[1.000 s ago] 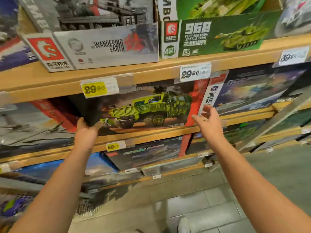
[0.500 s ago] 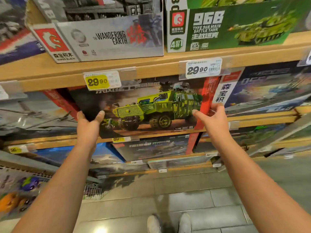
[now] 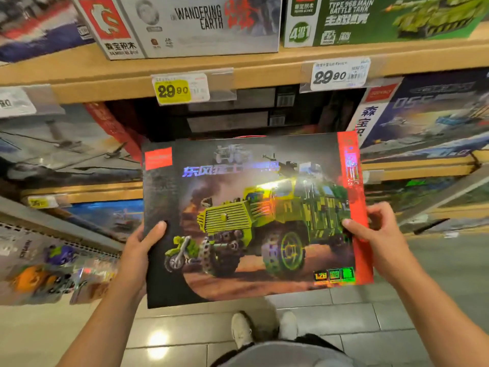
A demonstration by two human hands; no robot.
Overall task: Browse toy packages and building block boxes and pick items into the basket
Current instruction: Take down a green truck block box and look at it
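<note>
We count two hands, the left hand and right hand, on one block box. Two more boxes sit on the far top shelf: a grey box and a green box. Two readable price tags show, one yellow tag, one white tag. Two shoes near.

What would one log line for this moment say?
left hand: grips truck box left edge | right hand: grips right edge | box: off shelf, facing wearer

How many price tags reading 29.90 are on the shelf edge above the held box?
2: a yellow tag above the box's left side, a white tag above its right. Other tags are cut off or blurred.
</note>
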